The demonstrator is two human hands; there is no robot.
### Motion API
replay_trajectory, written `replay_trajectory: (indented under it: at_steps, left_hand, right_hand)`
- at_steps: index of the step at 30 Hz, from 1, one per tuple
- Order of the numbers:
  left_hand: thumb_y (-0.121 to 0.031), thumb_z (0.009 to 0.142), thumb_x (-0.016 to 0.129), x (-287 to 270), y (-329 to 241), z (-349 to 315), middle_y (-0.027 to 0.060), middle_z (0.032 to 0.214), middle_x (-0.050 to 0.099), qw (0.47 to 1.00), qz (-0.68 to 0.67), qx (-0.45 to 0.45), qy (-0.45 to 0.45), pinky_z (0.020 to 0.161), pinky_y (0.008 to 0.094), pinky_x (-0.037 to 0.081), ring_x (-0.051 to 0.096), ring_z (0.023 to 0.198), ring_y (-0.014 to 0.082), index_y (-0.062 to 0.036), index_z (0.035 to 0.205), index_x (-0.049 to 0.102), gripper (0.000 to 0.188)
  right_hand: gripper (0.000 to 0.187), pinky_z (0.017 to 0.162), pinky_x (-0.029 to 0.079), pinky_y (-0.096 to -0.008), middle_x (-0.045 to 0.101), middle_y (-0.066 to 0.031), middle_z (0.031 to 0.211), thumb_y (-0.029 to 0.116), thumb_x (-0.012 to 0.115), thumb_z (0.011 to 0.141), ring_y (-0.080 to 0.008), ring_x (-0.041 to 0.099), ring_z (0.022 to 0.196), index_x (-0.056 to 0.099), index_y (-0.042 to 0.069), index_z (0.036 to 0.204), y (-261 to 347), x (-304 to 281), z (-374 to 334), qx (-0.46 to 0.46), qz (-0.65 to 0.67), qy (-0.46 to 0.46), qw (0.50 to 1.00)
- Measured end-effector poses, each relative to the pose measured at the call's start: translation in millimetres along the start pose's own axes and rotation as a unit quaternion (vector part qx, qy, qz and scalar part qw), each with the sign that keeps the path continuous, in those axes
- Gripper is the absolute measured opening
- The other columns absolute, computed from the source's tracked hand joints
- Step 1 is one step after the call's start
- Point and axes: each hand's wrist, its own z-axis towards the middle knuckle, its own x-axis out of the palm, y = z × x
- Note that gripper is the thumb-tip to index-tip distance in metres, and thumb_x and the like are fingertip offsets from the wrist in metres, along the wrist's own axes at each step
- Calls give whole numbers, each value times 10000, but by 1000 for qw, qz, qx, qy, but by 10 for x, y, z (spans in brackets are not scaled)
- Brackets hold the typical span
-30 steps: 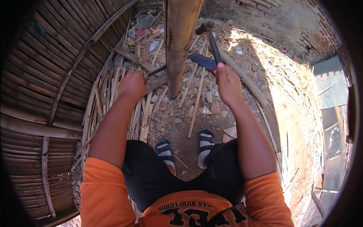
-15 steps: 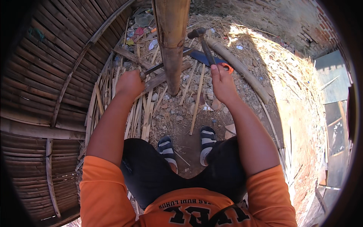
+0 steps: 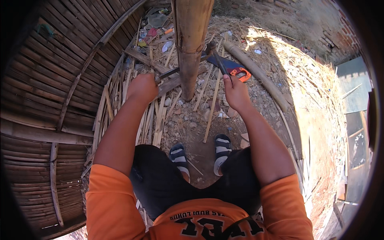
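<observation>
A thick bamboo pole (image 3: 193, 32) stands upright before me, a long crack running down its upper left side. My left hand (image 3: 143, 87) is closed around the handle of a machete (image 3: 171, 72). Its blade crosses the pole, and the tip shows on the right side; I cannot tell whether it passes through the bamboo or behind it. In my right hand (image 3: 237, 92) is a hammer (image 3: 222, 66), gripped by its handle. The hammer's head lies just right of the pole, at the blade's tip; whether they touch is unclear.
A handsaw (image 3: 230, 66) with an orange handle lies beyond my right hand, beside a bamboo length (image 3: 258, 76). Split bamboo strips (image 3: 159, 124) lie at left, below a slatted bamboo wall (image 3: 48, 76). Planks (image 3: 170, 85) cross behind the pole's foot. A brick wall (image 3: 304, 28) stands behind.
The hammer's head has come down toward the machete's tip, its handle tilting further left. My left hand keeps its grip on the machete. The whole view has shifted slightly.
</observation>
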Motion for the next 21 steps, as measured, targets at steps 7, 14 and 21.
replay_trajectory:
  at_steps: [7,14,21]
  left_hand:
    - [-170,839,711,-13,-8,-20,216,994,727,1000,-6,-3,24,860,507,571,706,957,394,-51,1027,708,222]
    - [-119,885,624,-124,-65,-71,169,1124,731,998,30,-24,49,906,459,578,708,1063,354,-80,1107,721,245]
    - [-113,895,621,-151,-113,36,156,1147,730,998,25,-32,57,903,456,584,713,1065,340,-87,1132,727,261]
  right_hand:
    - [515,697,489,-458,619,-195,737,458,436,1083,-395,631,717,594,-11,942,-107,26,-4,-19,19,9,1000]
    - [504,601,432,-339,539,-68,688,445,396,1102,-163,532,627,591,13,928,473,-262,-48,38,184,-16,982]
    - [519,807,489,-431,624,-207,810,452,408,1094,-362,639,853,583,-32,1031,-87,105,34,55,63,31,996]
